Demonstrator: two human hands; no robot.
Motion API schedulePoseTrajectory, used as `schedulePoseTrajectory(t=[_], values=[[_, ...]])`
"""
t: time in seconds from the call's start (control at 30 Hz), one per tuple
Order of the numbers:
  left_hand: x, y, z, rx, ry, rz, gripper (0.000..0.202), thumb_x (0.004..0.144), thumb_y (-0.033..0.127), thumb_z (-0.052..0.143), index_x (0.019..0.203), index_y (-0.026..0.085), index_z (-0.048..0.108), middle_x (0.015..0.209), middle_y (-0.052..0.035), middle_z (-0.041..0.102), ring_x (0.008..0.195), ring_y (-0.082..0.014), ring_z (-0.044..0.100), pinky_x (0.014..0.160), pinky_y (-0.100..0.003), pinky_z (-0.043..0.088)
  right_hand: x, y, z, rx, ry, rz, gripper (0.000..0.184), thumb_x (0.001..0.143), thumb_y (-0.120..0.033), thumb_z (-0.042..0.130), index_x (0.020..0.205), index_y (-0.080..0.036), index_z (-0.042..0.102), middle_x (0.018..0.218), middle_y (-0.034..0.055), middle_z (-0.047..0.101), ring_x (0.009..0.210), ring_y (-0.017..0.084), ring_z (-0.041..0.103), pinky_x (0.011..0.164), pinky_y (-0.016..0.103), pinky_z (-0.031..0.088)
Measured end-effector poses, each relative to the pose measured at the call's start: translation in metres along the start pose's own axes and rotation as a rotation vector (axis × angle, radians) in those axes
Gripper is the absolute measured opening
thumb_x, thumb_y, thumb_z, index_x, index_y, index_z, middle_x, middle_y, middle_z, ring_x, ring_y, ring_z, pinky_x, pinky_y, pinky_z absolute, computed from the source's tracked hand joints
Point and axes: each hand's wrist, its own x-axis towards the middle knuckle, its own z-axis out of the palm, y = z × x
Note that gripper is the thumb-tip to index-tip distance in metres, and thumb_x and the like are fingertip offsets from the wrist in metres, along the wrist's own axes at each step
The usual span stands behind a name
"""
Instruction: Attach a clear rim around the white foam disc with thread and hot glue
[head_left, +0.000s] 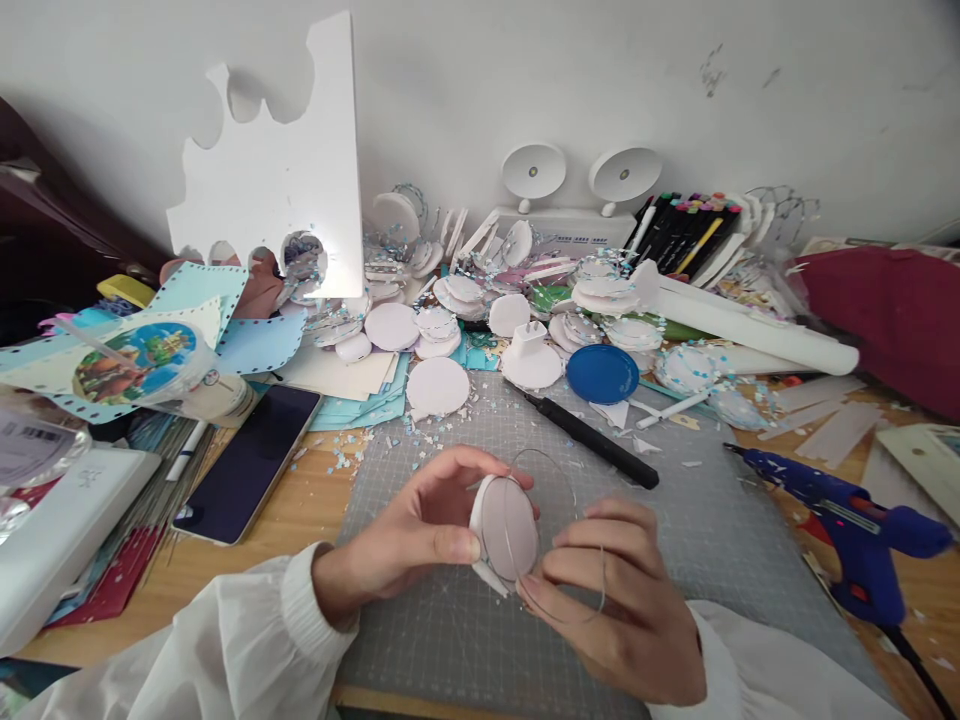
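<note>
My left hand [427,530] grips a stack of round white foam discs [508,528] by its rim, thumb in front and fingers behind. The discs are tilted, with one flat face turned toward my right hand. A thin wire [576,492] runs across that face and loops out above and below it. With my right hand [615,595], thumb and fingers pinch the wire at the discs' lower right edge, and part of the loop passes over the fingers. Beneath both hands lies a grey gridded cutting mat [420,640].
A black craft knife [592,440] and a blue round lid [602,374] lie beyond my hands. A blue glue gun [855,530] is at right, a phone [251,460] at left. Foam discs wound with beaded wire [457,295] pile along the wall, below a cut foam board [277,180].
</note>
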Motion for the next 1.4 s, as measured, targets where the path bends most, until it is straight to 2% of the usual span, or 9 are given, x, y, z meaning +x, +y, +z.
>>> schedulePoseTrajectory(t=[0.23, 0.47, 0.67, 0.9, 1.07, 1.23, 1.4], values=[[-0.001, -0.001, -0.001, 0.016, -0.013, -0.052, 0.042, 0.080, 0.034, 0.074, 0.118, 0.024, 0.061, 0.124, -0.0090, 0.063, 0.106, -0.0244, 0.064, 0.089, -0.035, 0.049, -0.003, 0.000, 0.003, 0.009, -0.005, 0.001, 0.018, 0.083, -0.005, 0.068, 0.083, -0.024, 0.070, 0.071, -0.0052, 0.068, 0.076, 0.011, 0.058, 0.085, 0.033, 0.042], [-0.002, 0.001, 0.001, 0.047, -0.032, -0.082, 0.045, 0.083, 0.039, 0.070, 0.123, 0.020, 0.060, 0.125, -0.0122, 0.062, 0.104, -0.0224, 0.063, 0.087, -0.032, 0.049, -0.003, -0.003, 0.004, 0.029, 0.007, 0.022, 0.015, 0.088, -0.009, 0.065, 0.085, -0.023, 0.069, 0.067, -0.0075, 0.069, 0.067, 0.008, 0.058, 0.085, 0.032, 0.041], [-0.001, -0.002, 0.002, 0.052, -0.085, -0.093, 0.068, 0.067, 0.026, 0.086, 0.128, 0.029, 0.057, 0.128, -0.0057, 0.061, 0.110, -0.0179, 0.059, 0.090, -0.027, 0.045, -0.002, 0.000, 0.003, 0.069, 0.006, 0.021, 0.009, 0.090, -0.011, 0.065, 0.090, -0.021, 0.066, 0.066, -0.0084, 0.071, 0.060, 0.007, 0.057, 0.083, 0.032, 0.041], [-0.003, -0.005, 0.003, 0.163, -0.042, -0.076, 0.065, 0.073, 0.028, 0.082, 0.130, 0.034, 0.053, 0.128, -0.0045, 0.059, 0.110, -0.0170, 0.059, 0.089, -0.028, 0.045, -0.004, 0.002, 0.007, 0.076, -0.039, 0.017, 0.005, 0.092, -0.017, 0.065, 0.094, -0.021, 0.066, 0.066, -0.0086, 0.070, 0.058, 0.008, 0.055, 0.084, 0.033, 0.040], [-0.004, -0.004, 0.003, 0.201, -0.053, -0.061, 0.062, 0.074, 0.029, 0.081, 0.129, 0.032, 0.052, 0.122, -0.0050, 0.060, 0.104, -0.0168, 0.060, 0.088, -0.028, 0.046, -0.005, 0.003, 0.006, 0.080, -0.077, 0.011, 0.004, 0.094, -0.020, 0.063, 0.095, -0.022, 0.066, 0.064, -0.0087, 0.068, 0.057, 0.008, 0.053, 0.085, 0.033, 0.039], [-0.002, 0.001, 0.003, 0.163, -0.060, -0.079, 0.057, 0.078, 0.045, 0.076, 0.126, 0.027, 0.053, 0.112, -0.0057, 0.061, 0.097, -0.0167, 0.061, 0.082, -0.026, 0.047, 0.000, 0.005, 0.000, 0.129, -0.071, -0.029, 0.021, 0.100, -0.027, 0.046, 0.100, -0.016, 0.064, 0.074, 0.0000, 0.070, 0.071, 0.014, 0.058, 0.084, 0.035, 0.042], [-0.004, 0.000, -0.001, 0.142, -0.058, -0.151, 0.064, 0.077, 0.054, 0.072, 0.127, 0.019, 0.051, 0.108, -0.0097, 0.062, 0.092, -0.0182, 0.060, 0.080, -0.027, 0.045, 0.002, 0.006, -0.002, 0.180, -0.023, -0.001, 0.020, 0.098, -0.016, 0.042, 0.096, -0.014, 0.062, 0.078, 0.0021, 0.069, 0.075, 0.015, 0.056, 0.081, 0.036, 0.044]])
